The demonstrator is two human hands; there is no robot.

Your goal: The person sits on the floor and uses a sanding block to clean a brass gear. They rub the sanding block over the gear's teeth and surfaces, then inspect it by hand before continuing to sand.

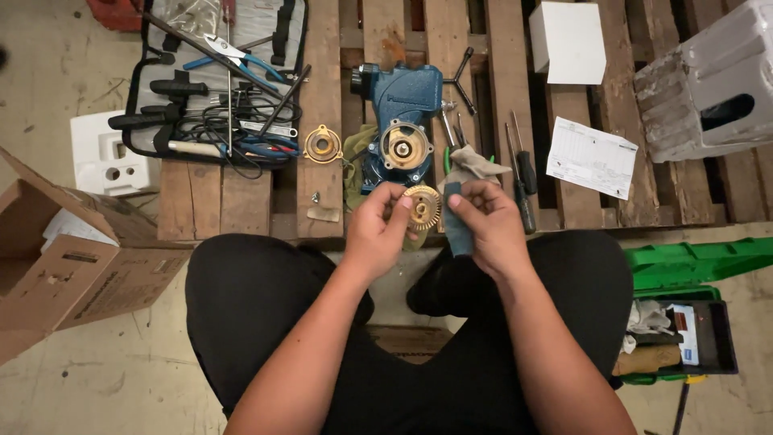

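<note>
- The left hand (pixel 377 229) pinches a brass toothed disc (pixel 423 208) at its rim, thumb and fingers closed on the left edge; this grip leaves the face and centre hole exposed for work.
- The disc sits just in front of the blue pump body (pixel 403 121), between both hands and above the person's lap.
- The disc stands on edge, its flat face turned up toward the camera and slightly toward the right hand. Its axis, through the centre hole, points roughly up at the viewer; being round, it has no long axis in plane.
- The right hand (pixel 487 225) is closed around a folded strip of dark abrasive cloth (pixel 457 229), thumb pressing its upper end at the right edge of the disc. The strip's long axis runs away from the pump body toward the lap.
- The pump body lies on a wooden pallet (pixel 322 97), its round brass-lined opening facing up, apparently to keep the seat accessible.
- A second brass ring (pixel 322 145) lies flat left of the pump body; beyond it, an open tool pouch (pixel 217 80).
- Screwdrivers (pixel 523 173) and a grey rag (pixel 475 165) lie right of the pump body, within reach; a paper sheet (pixel 592 157) lies further right.
</note>
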